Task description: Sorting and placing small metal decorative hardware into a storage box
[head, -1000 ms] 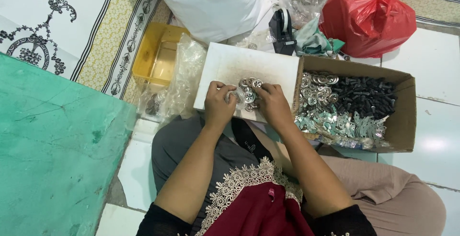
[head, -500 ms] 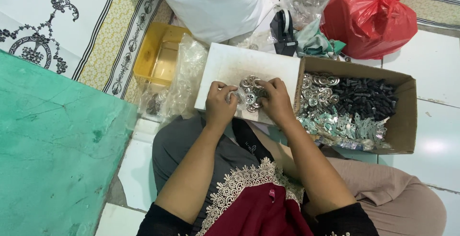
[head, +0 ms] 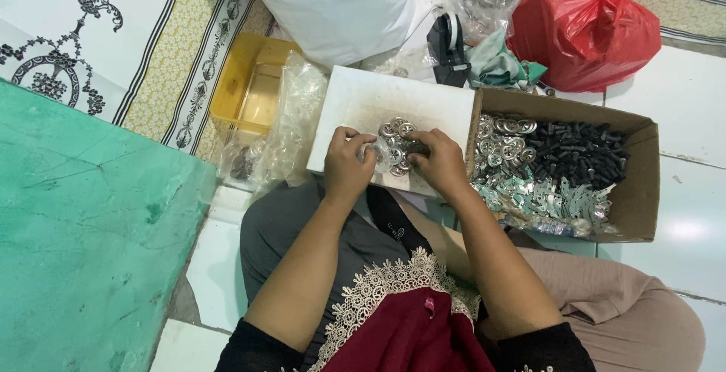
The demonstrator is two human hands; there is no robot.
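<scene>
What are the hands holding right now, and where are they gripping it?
Both the left hand and the right hand pinch small silver metal pieces at fingertip level over the white board. Which part of a piece each grips cannot be told.

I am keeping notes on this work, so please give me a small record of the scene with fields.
surface: white board on the person's lap
left hand: on the board, fingers at the small metal parts
right hand: also at the metal parts; what it pinches cannot be told
box: cardboard, right of the board, holds silver rings and black pieces
behind: red bag, white sack, yellow tray
</scene>
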